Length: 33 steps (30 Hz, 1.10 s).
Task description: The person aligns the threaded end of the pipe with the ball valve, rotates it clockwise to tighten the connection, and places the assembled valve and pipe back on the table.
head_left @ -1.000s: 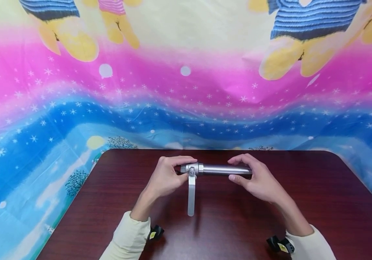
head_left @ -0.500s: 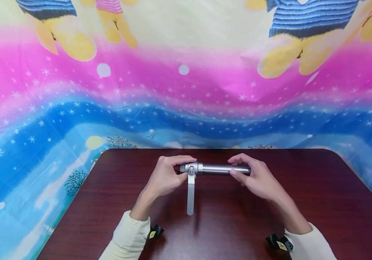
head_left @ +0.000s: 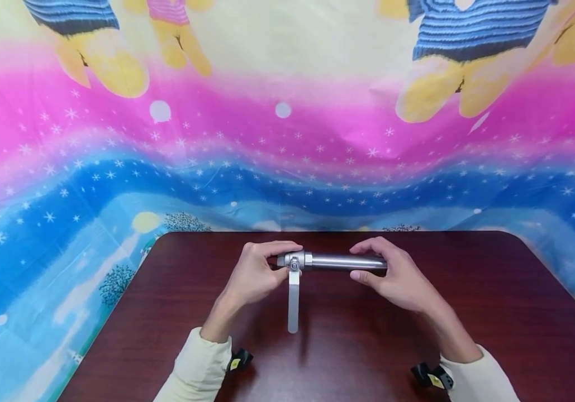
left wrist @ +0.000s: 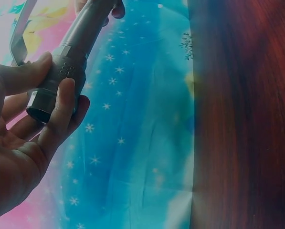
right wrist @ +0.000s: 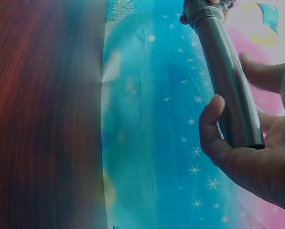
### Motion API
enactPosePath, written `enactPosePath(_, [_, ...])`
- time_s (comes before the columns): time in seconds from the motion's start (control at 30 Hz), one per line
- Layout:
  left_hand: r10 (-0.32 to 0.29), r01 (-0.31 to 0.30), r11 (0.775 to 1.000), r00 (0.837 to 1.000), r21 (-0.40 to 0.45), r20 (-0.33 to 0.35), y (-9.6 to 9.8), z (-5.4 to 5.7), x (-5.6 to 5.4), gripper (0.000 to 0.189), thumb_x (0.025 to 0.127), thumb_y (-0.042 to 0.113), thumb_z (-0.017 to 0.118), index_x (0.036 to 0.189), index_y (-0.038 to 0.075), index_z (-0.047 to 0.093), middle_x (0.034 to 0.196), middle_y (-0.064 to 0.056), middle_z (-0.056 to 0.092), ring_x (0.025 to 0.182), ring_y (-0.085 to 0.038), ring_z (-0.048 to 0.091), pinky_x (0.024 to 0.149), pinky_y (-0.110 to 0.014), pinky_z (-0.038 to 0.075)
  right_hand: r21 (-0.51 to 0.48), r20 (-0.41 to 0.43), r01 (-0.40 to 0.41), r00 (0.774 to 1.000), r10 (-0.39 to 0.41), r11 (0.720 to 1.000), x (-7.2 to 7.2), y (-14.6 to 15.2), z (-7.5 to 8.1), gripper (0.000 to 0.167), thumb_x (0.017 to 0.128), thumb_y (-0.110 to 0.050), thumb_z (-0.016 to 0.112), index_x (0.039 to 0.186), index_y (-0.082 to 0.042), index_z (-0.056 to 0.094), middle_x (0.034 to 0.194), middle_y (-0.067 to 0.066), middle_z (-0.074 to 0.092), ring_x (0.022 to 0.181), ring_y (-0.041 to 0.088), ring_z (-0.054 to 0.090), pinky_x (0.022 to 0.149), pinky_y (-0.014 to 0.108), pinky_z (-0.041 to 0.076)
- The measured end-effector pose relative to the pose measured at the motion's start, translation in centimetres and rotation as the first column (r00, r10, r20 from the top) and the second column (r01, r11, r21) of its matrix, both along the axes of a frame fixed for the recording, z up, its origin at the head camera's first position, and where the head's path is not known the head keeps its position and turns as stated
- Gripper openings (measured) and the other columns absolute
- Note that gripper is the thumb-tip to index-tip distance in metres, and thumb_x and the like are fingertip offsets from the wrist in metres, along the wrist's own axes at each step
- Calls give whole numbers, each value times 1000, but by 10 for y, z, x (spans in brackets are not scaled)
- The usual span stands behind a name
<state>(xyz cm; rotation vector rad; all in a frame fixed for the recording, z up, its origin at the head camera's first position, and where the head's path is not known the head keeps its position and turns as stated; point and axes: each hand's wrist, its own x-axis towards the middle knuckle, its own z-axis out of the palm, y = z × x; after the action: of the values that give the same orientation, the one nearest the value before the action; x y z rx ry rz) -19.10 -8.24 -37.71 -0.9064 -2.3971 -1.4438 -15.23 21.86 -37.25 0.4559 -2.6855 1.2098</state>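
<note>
A silver ball valve (head_left: 294, 259) is held level above the table, its flat lever handle (head_left: 293, 301) pointing toward me. My left hand (head_left: 257, 273) grips the valve body at its left end. In the left wrist view the thumb and fingers pinch the valve body (left wrist: 66, 71) near its opening. A smooth metal pipe (head_left: 342, 261) joins the valve's right side. My right hand (head_left: 400, 273) curls round the pipe's far end, its thumb standing off the surface. In the right wrist view a curled finger (right wrist: 211, 114) lies along the pipe (right wrist: 228, 76).
Below both hands is a dark red-brown wooden table (head_left: 357, 346) with rounded back corners. Behind it hangs a patterned curtain (head_left: 287, 162) with snowflakes. A small black wrist device (head_left: 240, 360) sits at the left cuff, and another black device (head_left: 433, 377) at the right cuff.
My right thumb pressed on the pipe half a second ago and is now lifted off toward me, as it was a second ago. The left hand and valve stay almost in place.
</note>
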Motion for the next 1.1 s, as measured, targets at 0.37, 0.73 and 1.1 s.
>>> enactPosePath(0.37, [-4, 4, 1000, 1000, -2, -14, 0, 2, 0, 42, 83, -9, 78, 120, 11, 83, 120, -8, 81, 81, -13, 67, 68, -23, 58, -42, 31, 4, 1000, -3, 999, 1, 0, 0, 27, 96, -12, 80, 121, -16, 73, 90, 4, 72, 71, 14, 61, 64, 28, 49])
enactPosePath(0.73, [-4, 4, 1000, 999, 0, -44, -2, 3, 1, 43, 82, -9, 79, 119, 11, 83, 121, -7, 81, 82, -13, 68, 68, -26, 59, -41, 47, -6, 999, 8, 999, 1, -1, 0, 28, 99, -19, 78, 125, -15, 72, 100, 6, 72, 77, 17, 64, 67, 29, 52])
enactPosePath(1.1, [10, -10, 1000, 999, 13, -31, -3, 3, 0, 41, 81, -10, 79, 118, 6, 83, 119, -9, 81, 80, -11, 67, 67, -23, 58, -1, -65, 21, 998, -21, 1000, -1, -3, -3, 34, 92, -9, 84, 122, -17, 73, 116, 1, 73, 90, 16, 64, 83, 32, 49])
